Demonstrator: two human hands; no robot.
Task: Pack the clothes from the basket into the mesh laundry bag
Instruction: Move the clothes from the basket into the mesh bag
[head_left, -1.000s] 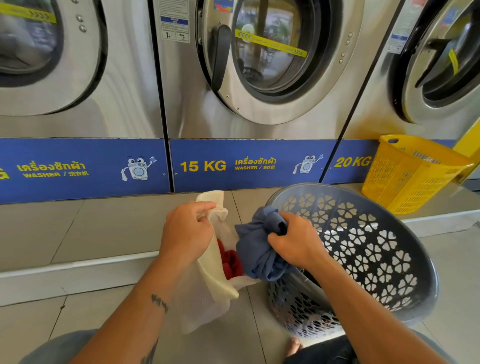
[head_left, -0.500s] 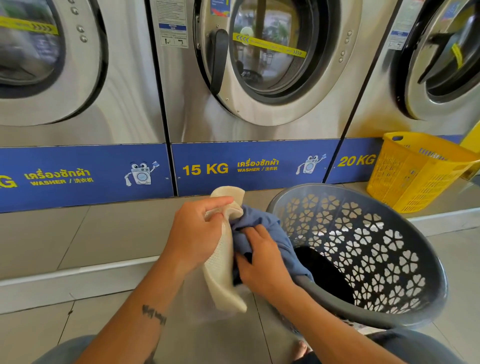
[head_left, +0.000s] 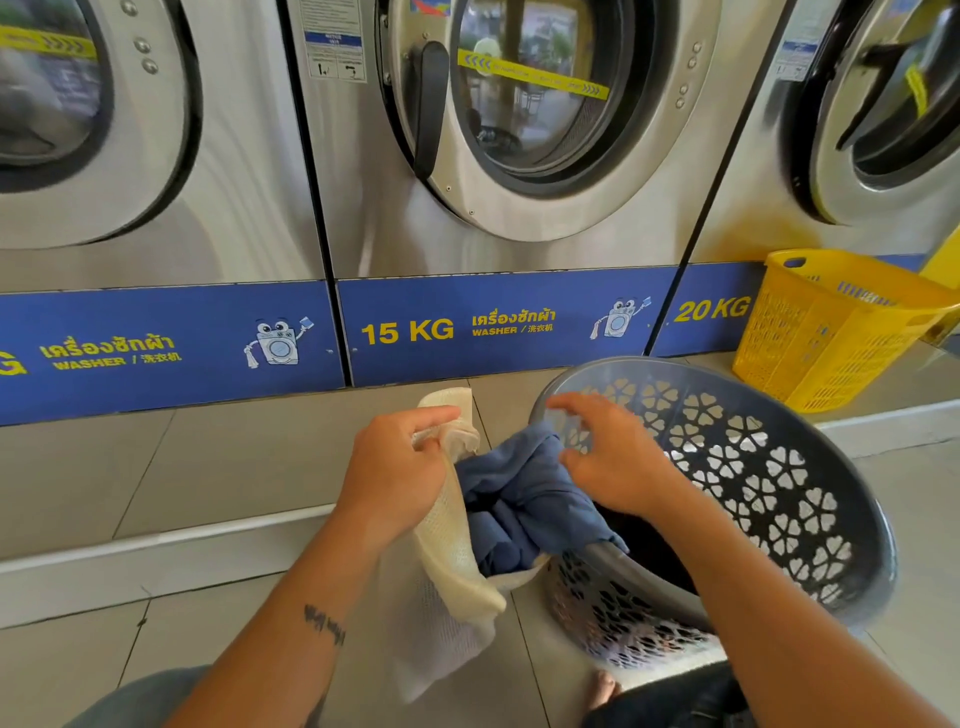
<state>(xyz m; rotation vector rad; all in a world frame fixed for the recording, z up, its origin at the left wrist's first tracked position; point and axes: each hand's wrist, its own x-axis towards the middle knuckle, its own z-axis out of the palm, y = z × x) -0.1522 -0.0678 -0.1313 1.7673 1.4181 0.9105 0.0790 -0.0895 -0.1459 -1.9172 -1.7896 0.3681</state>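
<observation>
My left hand (head_left: 397, 470) grips the upper rim of the cream mesh laundry bag (head_left: 451, 556), holding its mouth open. A blue garment (head_left: 511, 499) sits in that mouth, partly draped over the near rim of the grey basket (head_left: 769, 467), which is tilted toward me on the floor. My right hand (head_left: 610, 457) hovers just above the blue garment with fingers spread, holding nothing. A dark item (head_left: 641, 548) lies deep inside the basket. The bag's lower contents are hidden by the blue garment.
Three steel front-load washers line the back, the middle one (head_left: 519, 130) straight ahead on a raised tiled step (head_left: 208, 467). A yellow basket (head_left: 836, 327) stands on that step at the right. My knees and a bare foot (head_left: 602, 688) are at the bottom.
My right hand carried the blue garment from the basket to the bag's mouth, pushed it in, then let go and lifted with fingers spread. The left hand kept its hold on the bag.
</observation>
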